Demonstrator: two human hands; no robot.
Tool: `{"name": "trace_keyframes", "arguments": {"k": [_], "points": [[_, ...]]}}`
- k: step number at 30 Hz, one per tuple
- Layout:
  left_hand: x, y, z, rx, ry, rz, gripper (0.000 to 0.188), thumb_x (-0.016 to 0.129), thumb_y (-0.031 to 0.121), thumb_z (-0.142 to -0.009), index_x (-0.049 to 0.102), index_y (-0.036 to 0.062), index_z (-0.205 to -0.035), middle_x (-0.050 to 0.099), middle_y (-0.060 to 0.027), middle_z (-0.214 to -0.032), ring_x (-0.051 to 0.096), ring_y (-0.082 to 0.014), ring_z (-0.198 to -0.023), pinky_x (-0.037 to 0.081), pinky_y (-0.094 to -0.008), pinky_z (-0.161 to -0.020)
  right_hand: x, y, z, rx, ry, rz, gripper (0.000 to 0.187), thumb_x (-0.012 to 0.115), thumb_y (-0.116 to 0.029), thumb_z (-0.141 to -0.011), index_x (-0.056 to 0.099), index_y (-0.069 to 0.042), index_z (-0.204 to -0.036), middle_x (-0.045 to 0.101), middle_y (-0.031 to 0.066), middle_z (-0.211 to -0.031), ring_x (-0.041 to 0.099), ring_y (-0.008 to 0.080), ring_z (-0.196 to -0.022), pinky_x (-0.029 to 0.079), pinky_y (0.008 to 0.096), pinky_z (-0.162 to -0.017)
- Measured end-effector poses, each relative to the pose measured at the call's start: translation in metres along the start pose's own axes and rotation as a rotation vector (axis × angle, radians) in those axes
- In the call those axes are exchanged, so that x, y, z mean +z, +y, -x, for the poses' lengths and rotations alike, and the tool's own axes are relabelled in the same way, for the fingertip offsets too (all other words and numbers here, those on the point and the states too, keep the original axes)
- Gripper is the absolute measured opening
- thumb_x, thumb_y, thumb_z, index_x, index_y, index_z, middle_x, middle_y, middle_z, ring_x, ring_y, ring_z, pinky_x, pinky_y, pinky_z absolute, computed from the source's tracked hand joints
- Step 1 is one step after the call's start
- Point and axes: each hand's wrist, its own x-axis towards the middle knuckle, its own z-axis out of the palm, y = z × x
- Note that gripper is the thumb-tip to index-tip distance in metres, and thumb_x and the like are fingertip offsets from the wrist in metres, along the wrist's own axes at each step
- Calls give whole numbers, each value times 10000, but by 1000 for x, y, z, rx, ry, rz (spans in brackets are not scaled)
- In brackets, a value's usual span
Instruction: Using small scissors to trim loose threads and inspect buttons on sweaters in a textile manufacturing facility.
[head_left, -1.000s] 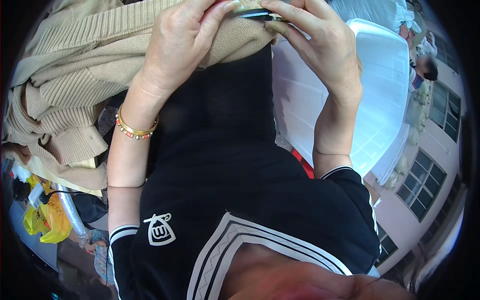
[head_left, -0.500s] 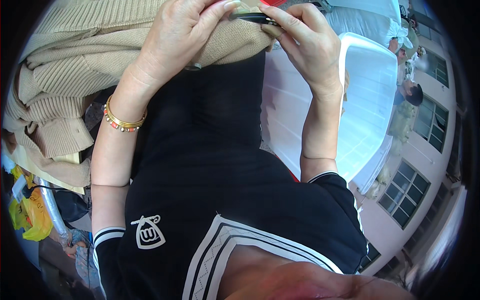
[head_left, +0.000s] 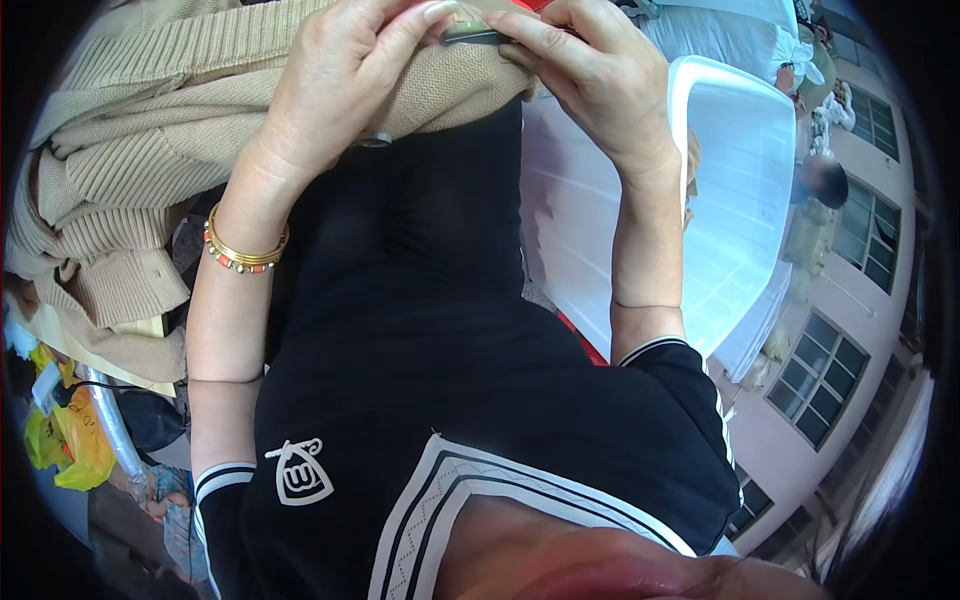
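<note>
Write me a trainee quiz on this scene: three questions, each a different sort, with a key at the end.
1. Multiple choice. Most of the visible beige, ribbed knitwear lies toward the person's: A) right side; B) left side.

2. True or false. The bare left hand has a gold-and-coral bangle at its wrist.

3. Fill in. The slim, dark tool is held by the fingers of the ____.

Key: 1. B. 2. True. 3. Right hand.
</note>
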Motion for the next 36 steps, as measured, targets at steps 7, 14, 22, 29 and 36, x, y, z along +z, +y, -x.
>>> {"name": "trace_keyframes", "arguments": {"k": [7,14,22,29,36], "points": [[-9,-20,60,113,450,-68,171,728,66,-902,657,61,-1058,631,-11,-799,549,-77,-623,435,-227,-552,9,-8,23,617,140,-592,437,765,22,-813,677,-17,-1240,582,21,-875,550,81,-768,411,214,-642],[-11,-40,106,-13,136,-620,227,774,165,-842,631,56,-981,636,-94,-938,641,-282,-866,518,-389,-759,47,-1,42,783,174,-881,153,796,-39,-848,731,-11,-984,587,-40,-683,502,8,-610,364,179,-542],[-30,30,61,-428,-20,522,135,588,84,-1007,602,-8,-1105,586,35,-880,521,-19,-784,415,-177,-691,33,50,96,703,687,-1133,119,684,-78,-954,715,0,-1038,612,-5,-803,416,47,-600,306,220,-551],[-5,0,28,265,57,-518,226,664,50,-901,692,60,-1125,647,-97,-1038,639,-214,-881,514,-319,-714,89,66,124,965,495,-928,123,689,-133,-953,732,-75,-1053,581,-88,-770,419,2,-611,278,200,-550],[4,-4,30,156,143,-381,285,744,111,-866,712,75,-1148,667,-79,-1014,664,-222,-889,530,-317,-758,83,20,73,562,756,-1252,256,724,-18,-910,643,17,-1150,663,2,-941,603,60,-816,475,206,-697]]}}
